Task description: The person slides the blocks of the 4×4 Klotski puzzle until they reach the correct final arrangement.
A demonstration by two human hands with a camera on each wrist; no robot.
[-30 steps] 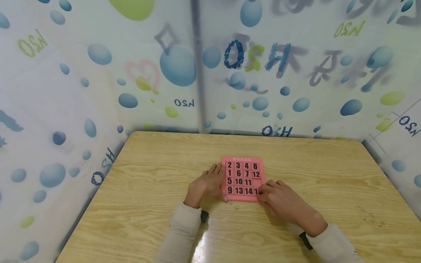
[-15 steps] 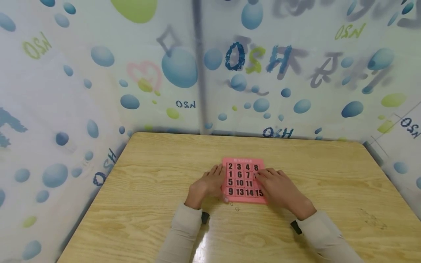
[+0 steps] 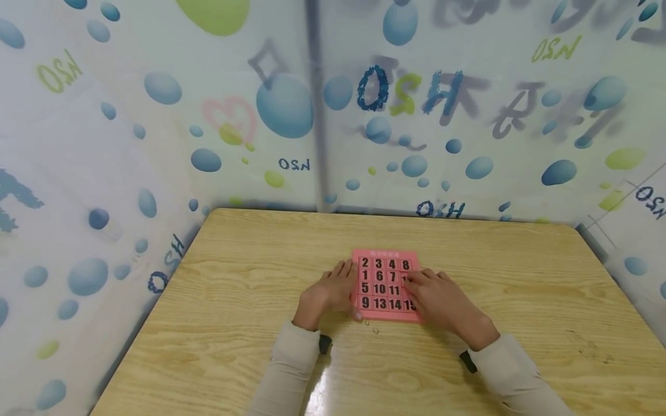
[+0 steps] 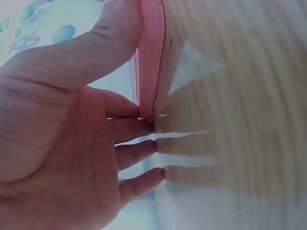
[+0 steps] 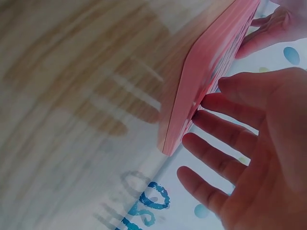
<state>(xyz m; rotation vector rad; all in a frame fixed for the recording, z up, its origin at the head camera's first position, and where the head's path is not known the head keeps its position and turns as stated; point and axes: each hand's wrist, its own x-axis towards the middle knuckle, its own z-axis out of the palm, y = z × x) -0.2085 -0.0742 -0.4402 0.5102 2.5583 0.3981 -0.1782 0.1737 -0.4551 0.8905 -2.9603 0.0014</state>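
A pink number slide puzzle (image 3: pixel 386 294) lies flat on the table, its black-numbered tiles in rows. My left hand (image 3: pixel 332 292) rests along its left side, thumb by the near left corner. In the left wrist view the fingers are spread, their tips down at the table and the puzzle's pink edge (image 4: pixel 152 57). My right hand (image 3: pixel 450 306) reaches over the right side, fingertips on the right column in the second row. The tile there is partly hidden, and so is the cell below it. The right wrist view shows loosely extended fingers (image 5: pixel 223 127) at the tiles.
The puzzle stands on a light wood-grain table (image 3: pixel 250 254) with rounded far corners. Behind and beside it hang white panels (image 3: pixel 354 144) printed with blue and green drops and lettering. Small marks (image 3: pixel 588 346) show on the tabletop at the right.
My right hand has moved away from me, from the bottom right tile up to the second row of the right column, then stays there. My left hand keeps its place.
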